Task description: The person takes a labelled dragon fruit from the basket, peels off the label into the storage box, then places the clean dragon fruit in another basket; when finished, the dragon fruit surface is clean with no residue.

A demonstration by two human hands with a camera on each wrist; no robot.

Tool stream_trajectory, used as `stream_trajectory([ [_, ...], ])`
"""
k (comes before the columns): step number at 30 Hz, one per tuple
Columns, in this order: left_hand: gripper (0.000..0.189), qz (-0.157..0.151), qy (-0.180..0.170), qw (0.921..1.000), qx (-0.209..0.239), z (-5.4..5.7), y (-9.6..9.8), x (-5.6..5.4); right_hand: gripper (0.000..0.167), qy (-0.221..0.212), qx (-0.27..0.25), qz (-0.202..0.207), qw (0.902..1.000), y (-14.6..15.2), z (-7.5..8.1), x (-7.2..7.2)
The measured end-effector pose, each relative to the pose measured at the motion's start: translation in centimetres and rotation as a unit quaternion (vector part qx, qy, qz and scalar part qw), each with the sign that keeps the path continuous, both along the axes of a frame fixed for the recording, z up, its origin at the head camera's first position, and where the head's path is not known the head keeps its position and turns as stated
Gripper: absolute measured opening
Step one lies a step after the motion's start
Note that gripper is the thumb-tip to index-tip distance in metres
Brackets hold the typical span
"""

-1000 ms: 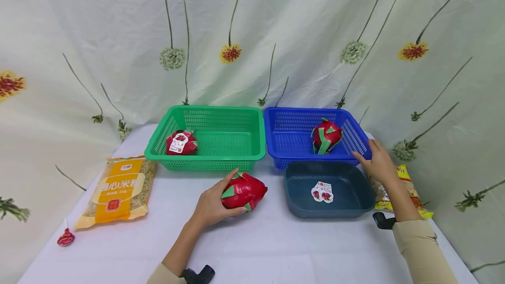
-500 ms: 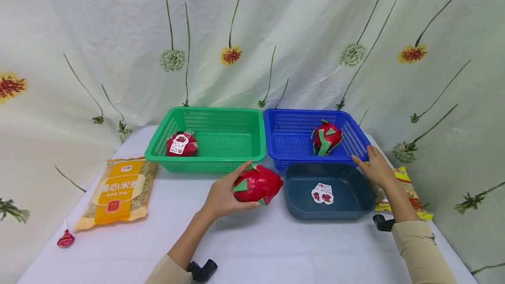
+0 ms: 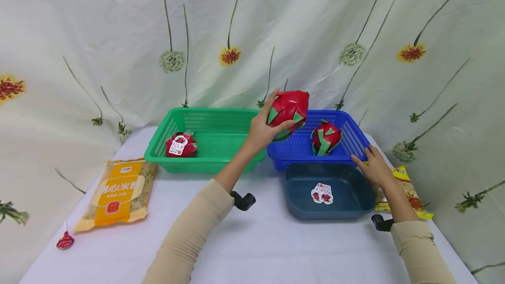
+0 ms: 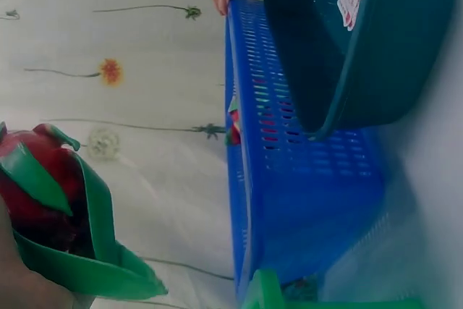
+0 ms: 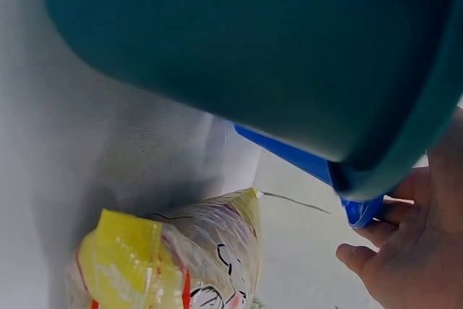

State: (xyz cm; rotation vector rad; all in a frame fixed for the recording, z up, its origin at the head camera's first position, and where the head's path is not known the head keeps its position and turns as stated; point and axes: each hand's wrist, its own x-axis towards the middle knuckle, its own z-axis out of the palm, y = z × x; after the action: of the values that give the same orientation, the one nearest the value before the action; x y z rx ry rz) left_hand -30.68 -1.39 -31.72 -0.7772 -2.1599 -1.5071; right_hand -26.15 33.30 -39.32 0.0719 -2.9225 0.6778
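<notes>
Backdrop: one pale fabric hanging with printed flowers [image 3: 130,21].
Desk: white-covered desk [image 3: 276,249] before you.
Baskets: one green rectangular plastic mesh basket [image 3: 213,165] on your left; one blue rectangular plastic mesh basket [image 3: 307,160] just beside it.
Bin: one dark teal rounded-corner plastic bin [image 3: 331,214], just in front of the blue one.
Bags: one orange-and-clear plastic food bag [image 3: 120,192], far left; one yellow-and-clear printed plastic bag [image 3: 406,189], partly behind your right forearm.
Hands: your left hand [image 3: 263,131], fingers and thumb gripping a fruit; your right hand [image 3: 376,168], holding the blue basket's near right corner.
Fruits: one large red dragon fruit with green scales [image 3: 289,111], in your left grasp, raised before the blue basket's left end; one red-and-green dragon fruit [image 3: 326,138] in that basket; one labelled pinkish-red dragon fruit [image 3: 191,146] in the green basket's left end.
Stickers: white fruit-picture stickers [image 3: 321,193] inside the bin.
Sundry: one small red wrapped item [image 3: 65,241], near left.
</notes>
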Motion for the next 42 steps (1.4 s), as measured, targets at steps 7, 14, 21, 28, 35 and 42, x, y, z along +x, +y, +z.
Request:
stream_trajectory([
  [7, 0.068, -0.041, -0.05, 0.9979, 0.003, -0.8, 2.7, -2.8, 0.08, 0.018, 0.005, -0.003, 0.9998, 0.1, -0.5, -0.1],
  [14, 0.063, -0.018, -0.102, 0.9946, 0.015, -2.1, 5.1, -4.9, 0.079, 0.034, 0.004, -0.003, 0.9994, 0.1, -0.7, -0.1],
  [21, 0.061, 0.032, -0.148, 0.9885, -0.005, -4.2, 6.5, -6.7, 0.079, 0.035, 0.003, -0.004, 0.9994, -0.1, -0.5, -0.1],
  [28, 0.061, 0.071, -0.191, 0.9682, -0.146, -7.0, 7.1, -8.7, 0.079, 0.039, 0.006, -0.011, 0.9992, -0.2, -0.9, -0.1],
  [35, 0.063, 0.086, -0.218, 0.9487, -0.213, -11.4, 8.8, -13.5, 0.08, 0.045, 0.004, -0.011, 0.9989, 0.1, -1.0, -0.2],
  [42, 0.059, 0.07, -0.321, 0.9108, -0.25, -7.9, 8.6, -10.2, 0.08, 0.038, 0.007, -0.015, 0.9991, 0.2, -1.2, -0.3],
])
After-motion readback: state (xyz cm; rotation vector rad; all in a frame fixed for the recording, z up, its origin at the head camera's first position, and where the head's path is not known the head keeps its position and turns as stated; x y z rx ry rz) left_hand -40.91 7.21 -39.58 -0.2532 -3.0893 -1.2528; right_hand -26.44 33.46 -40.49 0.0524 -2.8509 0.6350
